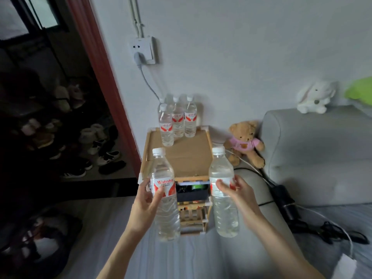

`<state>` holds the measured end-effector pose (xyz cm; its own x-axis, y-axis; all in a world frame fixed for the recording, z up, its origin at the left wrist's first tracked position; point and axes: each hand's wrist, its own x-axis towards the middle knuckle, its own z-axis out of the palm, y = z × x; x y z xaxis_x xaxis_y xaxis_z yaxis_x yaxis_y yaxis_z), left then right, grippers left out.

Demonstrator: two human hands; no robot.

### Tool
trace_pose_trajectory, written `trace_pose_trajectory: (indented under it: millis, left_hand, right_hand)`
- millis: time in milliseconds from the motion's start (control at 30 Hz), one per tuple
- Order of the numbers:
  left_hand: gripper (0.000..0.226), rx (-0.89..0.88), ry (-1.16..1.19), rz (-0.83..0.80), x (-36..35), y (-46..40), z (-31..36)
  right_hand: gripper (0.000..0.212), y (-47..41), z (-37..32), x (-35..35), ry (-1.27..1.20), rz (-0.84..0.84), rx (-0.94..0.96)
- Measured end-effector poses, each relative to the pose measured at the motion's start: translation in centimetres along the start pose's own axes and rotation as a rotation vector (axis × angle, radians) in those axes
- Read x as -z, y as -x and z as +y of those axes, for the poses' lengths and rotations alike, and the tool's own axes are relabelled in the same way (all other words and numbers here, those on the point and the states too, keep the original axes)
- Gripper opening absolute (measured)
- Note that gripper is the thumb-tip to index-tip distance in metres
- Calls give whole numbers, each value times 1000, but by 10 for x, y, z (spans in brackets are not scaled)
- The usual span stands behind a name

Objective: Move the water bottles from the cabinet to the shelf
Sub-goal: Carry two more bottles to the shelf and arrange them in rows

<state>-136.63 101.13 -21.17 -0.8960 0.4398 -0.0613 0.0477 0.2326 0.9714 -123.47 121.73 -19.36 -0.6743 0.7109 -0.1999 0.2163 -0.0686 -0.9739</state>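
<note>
Clearly both hands are busy, each clamped on its own water bottle. The left hand (146, 200) wraps the labelled waist of the left bottle (165, 195), thumb across the red-and-white label and fingers behind it; the right hand (237, 193) grips the right bottle (223, 193) at the same height, fingers curled over its label. Both bottles are held upright with white caps on top, apart from each other, at the near edge of the small wooden shelf (181, 156). Holding them by the middle keeps the weight balanced and leaves the bases free to be set down, so I judge that the person is about to place them on the shelf's top board.

That board looks like bare brown card inside a pale wooden frame. At its far side, close to the wall, stands a cluster of bottles (178, 119), upright and touching or nearly so; four or five caps show, the exact count being hard to read. Grouping them at the back leaves the near part of the board open for these two.

All the bottles appear full of clear water and capped. Lower tiers of the shelf hold dark and coloured items too dim to name. The cabinet named in the task is not identifiable. A teddy bear (244, 141) sits just right of the shelf.
</note>
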Motion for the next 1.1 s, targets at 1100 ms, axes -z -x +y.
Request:
trace_pose_trajectory:
  millis: [1100]
  left_hand:
    - [59, 40, 21, -189, -115, -313, -1]
  right_hand:
    - [72, -306, -7, -78, 326, -77, 132]
